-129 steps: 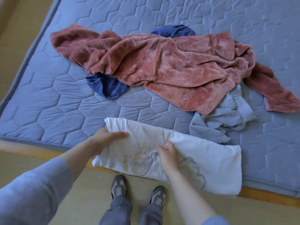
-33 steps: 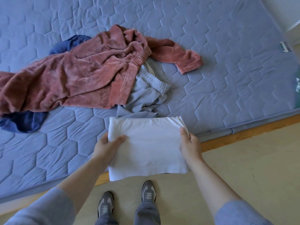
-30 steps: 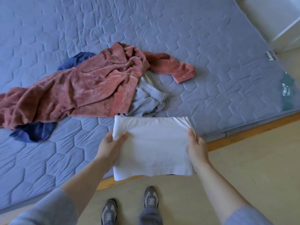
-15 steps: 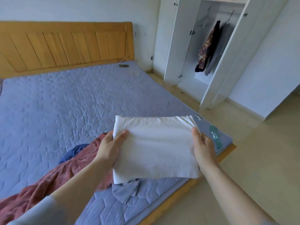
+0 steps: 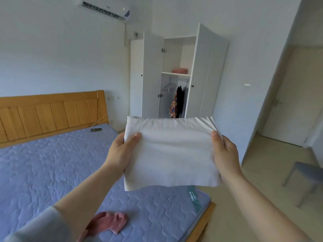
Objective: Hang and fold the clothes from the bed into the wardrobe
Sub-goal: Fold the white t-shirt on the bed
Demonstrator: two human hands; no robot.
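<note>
Fingers of left hand (image 5: 120,153) and right hand (image 5: 225,154) pinch the folded white cloth garment (image 5: 172,152) at nine and three o'clock; probably light and floppy.

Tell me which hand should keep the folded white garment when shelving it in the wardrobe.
Probably the right hand: it pinches the folded white garment on the side where its loose layers fan out, so the fold should hold. The left hand grips the smoother edge and can let go.

Two bare hands, left hand (image 5: 120,151) and right hand (image 5: 225,152), are holding a folded white cotton garment (image 5: 170,152) before an open white wardrobe (image 5: 176,74).
</note>
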